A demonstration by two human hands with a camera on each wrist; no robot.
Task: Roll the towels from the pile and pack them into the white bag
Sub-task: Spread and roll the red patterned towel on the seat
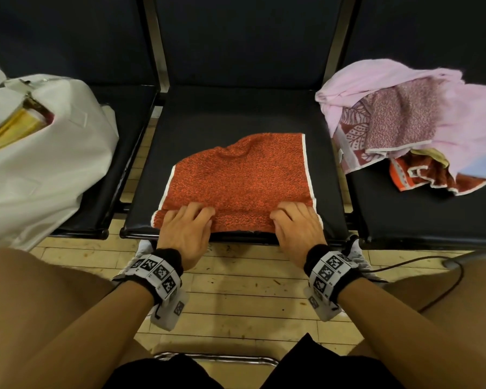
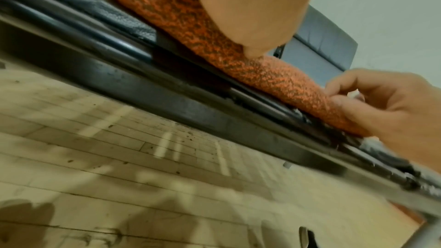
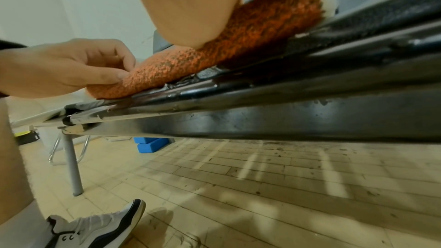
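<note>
White bag (image 1: 48, 153) sits on the left seat, mouth open toward me, something yellow already inside; parked there so a finished roll can go straight across.

Middle seat (image 1: 236, 113): orange towel (image 1: 242, 175) spread flat, white-edged sides running away from me, far end a bit rumpled. Near edge is turned over into the start of a roll along the seat's front lip. My left hand (image 1: 187, 228) has its grip on the left part of that roll, fingers curled over the top, thumb pinching from the front. My right hand (image 1: 298, 227) does the same on the right part. Hands set well apart so the roll stays even across its width, I judge.

Right seat: the pile (image 1: 413, 122), pink towel on top, patterned maroon and rust ones under it, waiting their turn.

Head view gives layout but hides the thumbs. The left wrist view shows the roll as a rounded tube on the seat edge and my right thumb and fingers (image 2: 343, 101) pinching it. The right wrist view shows my left fingertips (image 3: 119, 74) nipping the roll's end; how many turns it has I cannot tell, likely just the first. It alone shows the shoe (image 3: 100, 227) and blue blocks (image 3: 150, 143) on the floor.
</note>
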